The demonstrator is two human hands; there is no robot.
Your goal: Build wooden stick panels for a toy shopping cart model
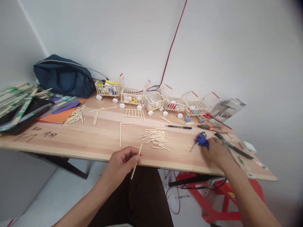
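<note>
My left hand [125,160] pinches a thin wooden stick [136,164] between thumb and fingers at the table's front edge. At the right, my right hand [216,153] is closed around the handle of a blue glue gun [201,138], its clear glue stick pointing down and left. Part of the handle is hidden by the fingers. Between the hands lies a loose pile of short wooden sticks [156,137]. Left of that pile, a few sticks form an L-shaped corner [120,134]. Behind it lies a ladder-like stick panel [134,113].
Several miniature stick shopping carts [132,94] line the wall. A pen [178,127], orange-handled pliers [211,127] and a box [227,110] lie to the right. A blue bag [65,75] and another stick pile [75,114] are at left. A red stool [222,201] stands below.
</note>
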